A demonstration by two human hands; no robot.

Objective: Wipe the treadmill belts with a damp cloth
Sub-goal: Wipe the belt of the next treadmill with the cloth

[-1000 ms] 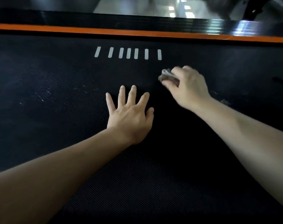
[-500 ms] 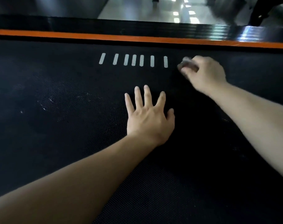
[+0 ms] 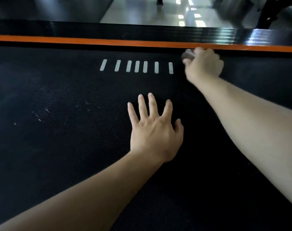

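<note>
Orange strip, right hand gripping cloth alongside, left hand on belt

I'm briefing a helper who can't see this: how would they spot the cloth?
Find the orange stripe edging the black textured treadmill belt. Just below it, right of seven white dashes, the right hand grips a small grey cloth: bunched, unlike the flat dashes.

An orange strip runs across beneath a glossy black rail. Beyond them, a shiny grey floor reflects bright lights. A black frame stands at upper right.
</note>
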